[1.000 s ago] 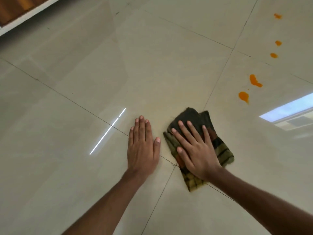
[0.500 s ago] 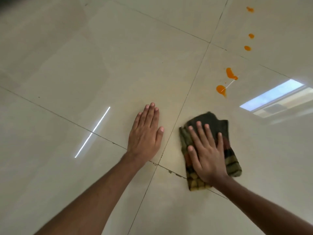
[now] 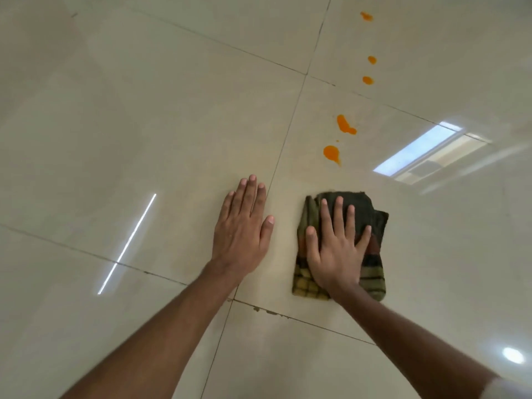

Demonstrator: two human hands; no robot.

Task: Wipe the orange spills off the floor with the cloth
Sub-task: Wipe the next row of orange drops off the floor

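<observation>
A dark green and brown checked cloth (image 3: 371, 214), folded, lies flat on the glossy beige tiled floor (image 3: 144, 110). My right hand (image 3: 335, 246) presses on it with straight, spread fingers. My left hand (image 3: 243, 228) rests flat on the bare tile just left of the cloth, apart from it. Several orange spills run in a line beyond the cloth: the nearest blob (image 3: 331, 153) a short way past the cloth's far edge, a longer one (image 3: 345, 125) behind it, two small drops (image 3: 367, 80) (image 3: 372, 59) and the farthest (image 3: 366, 16).
Grout lines cross the floor; one runs between my hands (image 3: 285, 139). The tile corner near my left wrist has chipped grout (image 3: 267, 311). A window reflection (image 3: 417, 151) shines at the right and a light streak (image 3: 129, 243) at the left.
My right hand has slid the cloth to the right and forward, across the grout line onto the tile with the spills. My left hand shifted forward along the floor.
</observation>
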